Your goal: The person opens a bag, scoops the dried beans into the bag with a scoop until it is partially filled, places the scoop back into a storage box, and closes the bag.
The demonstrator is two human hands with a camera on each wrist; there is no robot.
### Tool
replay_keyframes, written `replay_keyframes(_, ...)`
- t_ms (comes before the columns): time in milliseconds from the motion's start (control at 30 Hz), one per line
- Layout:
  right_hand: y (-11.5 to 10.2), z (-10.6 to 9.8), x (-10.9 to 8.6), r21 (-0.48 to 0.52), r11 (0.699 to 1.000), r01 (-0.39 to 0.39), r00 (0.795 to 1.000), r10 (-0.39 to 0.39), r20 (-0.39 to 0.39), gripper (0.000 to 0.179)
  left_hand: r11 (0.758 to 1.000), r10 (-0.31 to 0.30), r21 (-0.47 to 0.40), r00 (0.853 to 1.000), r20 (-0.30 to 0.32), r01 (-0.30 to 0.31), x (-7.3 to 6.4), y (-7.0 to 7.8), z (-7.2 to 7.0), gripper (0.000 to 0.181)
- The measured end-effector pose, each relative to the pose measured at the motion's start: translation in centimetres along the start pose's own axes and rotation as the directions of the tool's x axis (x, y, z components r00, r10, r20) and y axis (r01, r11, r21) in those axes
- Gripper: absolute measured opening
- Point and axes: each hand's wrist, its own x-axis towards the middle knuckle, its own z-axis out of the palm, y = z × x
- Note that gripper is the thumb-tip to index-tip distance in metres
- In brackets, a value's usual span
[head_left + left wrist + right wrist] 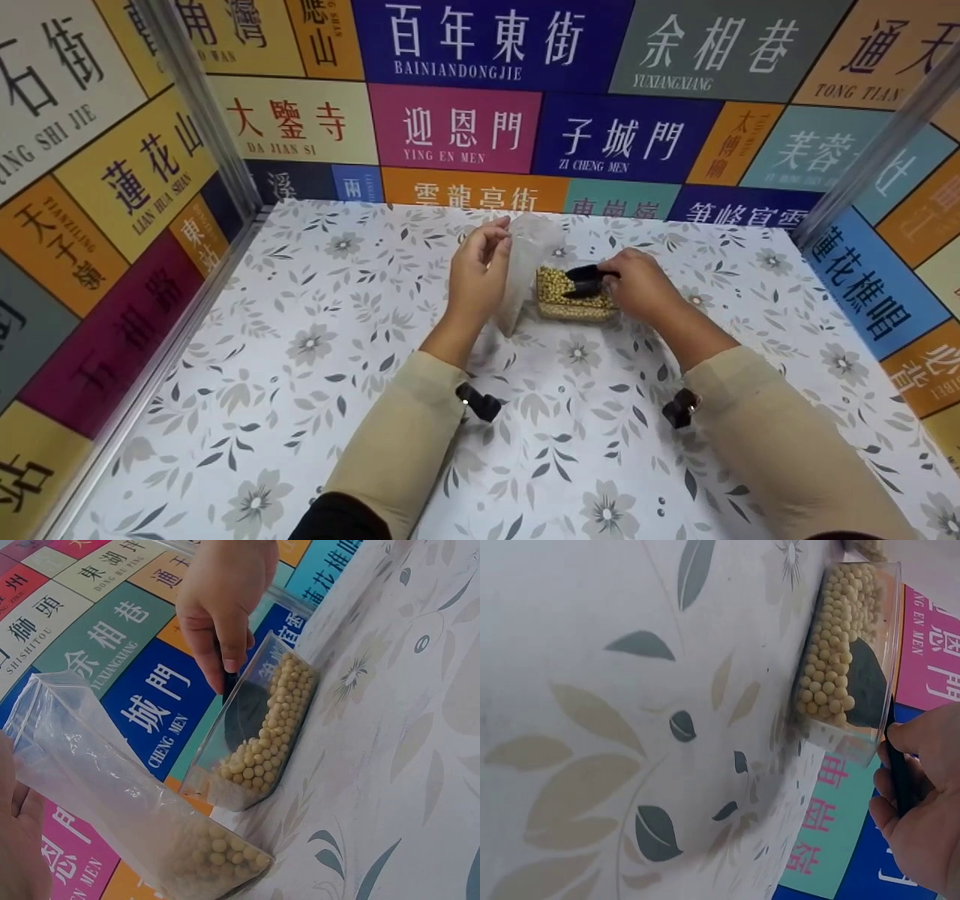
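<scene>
My left hand (478, 270) pinches a clear plastic zip bag (97, 742) near its top, and the bag stands slanted with pale round beans (217, 851) at its bottom. Just right of the bag is a clear rectangular box (577, 311) holding many more of these beans (829, 667). A black scoop (589, 281) dips into the box, its blade partly among the beans. The handle is gripped by my right hand (637, 285), at the box's right end. In the right wrist view the scoop's blade (866, 682) shows through the box wall.
A white table cover (300, 420) with grey flowers and leaves lies under everything. Colourful panels (450, 124) with large characters wall off the back and both sides. Small black wrist devices (480, 403) sit at both sleeve cuffs.
</scene>
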Motion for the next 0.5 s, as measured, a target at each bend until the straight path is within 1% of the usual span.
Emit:
replay_keyframes(100,-0.2,0.3,0.0,0.04,0.999,-0.008,1.0,0.008,-0.006,0.033,1.0,0.01,-0.005,1.0,0.001,-0.01,0.0,-0.1,0.0,0.011)
replay_keyframes(233,-0.3,0.8,0.0,0.105,0.994,-0.033,0.999,0.033,0.005,0.035,1.0,0.022,0.006,1.0,0.01,-0.022,-0.1,-0.1,0.0,0.012)
replay_keyframes(400,-0.1,1.3,0.0,0.166,0.985,-0.052,0.999,0.051,0.01,0.035,1.0,0.023,0.02,1.0,0.014,-0.023,0.0,-0.1,0.0,0.013)
replay_keyframes(500,0.1,1.7,0.1,0.192,0.98,-0.048,0.999,0.047,0.013,0.035,1.0,0.018,0.018,1.0,0.015,-0.018,0.0,-0.1,0.0,0.013)
